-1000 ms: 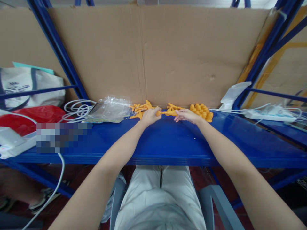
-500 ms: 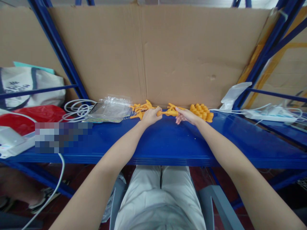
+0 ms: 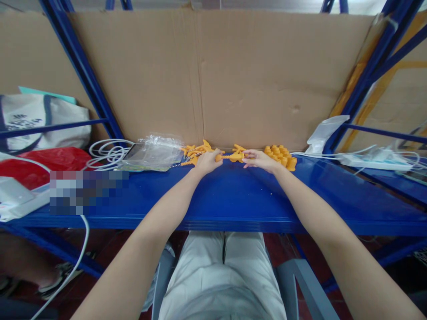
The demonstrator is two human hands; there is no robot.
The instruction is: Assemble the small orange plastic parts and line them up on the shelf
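Between my two hands, a little above the blue shelf, is an orange plastic piece with a thin ridged rod and a wider bell-like end [image 3: 236, 157]. My left hand [image 3: 209, 163] closes round its rod end, where a rounded orange tip shows past the fingers. At the wide end, my right hand [image 3: 259, 159] pinches it between thumb and fingers. Several orange branched parts with chain-like pieces [image 3: 191, 155] lie just left of my left hand. Behind the held piece lies another orange branched part [image 3: 238, 148]. A cluster of orange knobbed pieces [image 3: 280, 156] stands right of my right hand.
Clear plastic bags [image 3: 156, 151] and coiled white cable [image 3: 111, 153] lie to the left, beside a red bag [image 3: 46, 162]. A cardboard sheet [image 3: 250, 80] walls off the back of the blue shelf [image 3: 233, 200]. White power strips sit at both sides.
Both hands have shifted very slightly left with the orange piece. My right hand's fingers have changed position on its wide end.
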